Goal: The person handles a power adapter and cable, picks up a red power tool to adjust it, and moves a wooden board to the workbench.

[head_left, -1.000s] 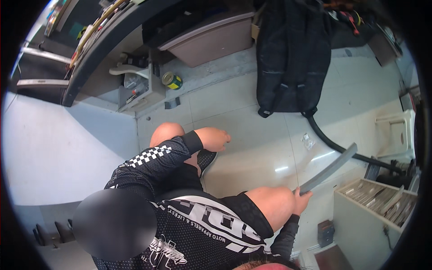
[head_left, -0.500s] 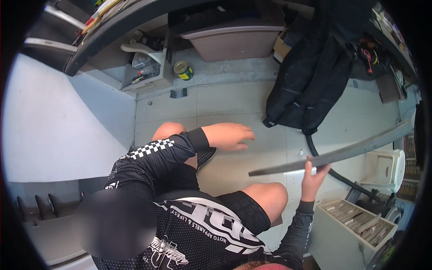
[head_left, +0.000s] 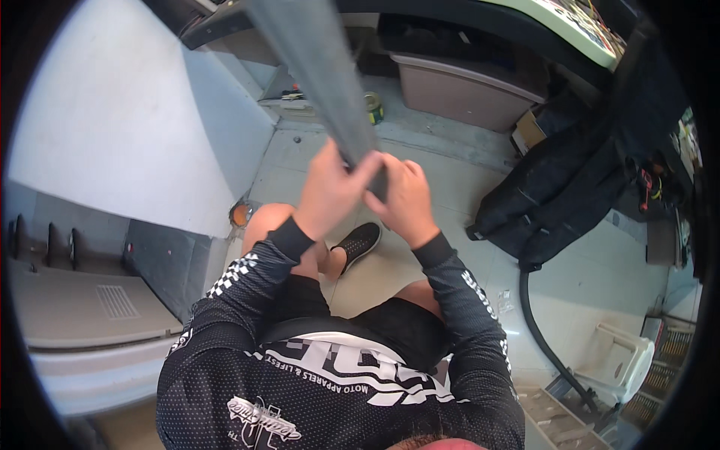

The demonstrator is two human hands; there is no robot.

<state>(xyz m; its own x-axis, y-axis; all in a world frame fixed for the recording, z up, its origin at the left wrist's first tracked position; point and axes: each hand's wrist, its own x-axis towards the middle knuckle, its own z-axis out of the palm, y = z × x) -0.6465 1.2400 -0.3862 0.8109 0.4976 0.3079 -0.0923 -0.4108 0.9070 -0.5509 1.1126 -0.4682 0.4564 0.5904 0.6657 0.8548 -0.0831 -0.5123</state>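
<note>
A long, narrow grey bar (head_left: 319, 71) rises from my hands toward the far edge of the view, its upper part blurred. My left hand (head_left: 330, 193) is closed around its near end from the left. Pressed against the same end from the right is my right hand (head_left: 409, 199), fingers curled and touching the bar. The two hands nearly meet, above the floor and between my knees. What the bar is for or made of does not show.
A large black bag (head_left: 562, 187) lies at the right, with a dark hose (head_left: 544, 341) curving below it. Under the far bench stand a tan plastic bin (head_left: 457, 90) and a green can (head_left: 374, 109). A white panel (head_left: 112, 112) bounds the left side.
The bar has swung from lying out to the right to pointing away from me. My left hand, empty before, now grips it too. My right hand has come to the middle.
</note>
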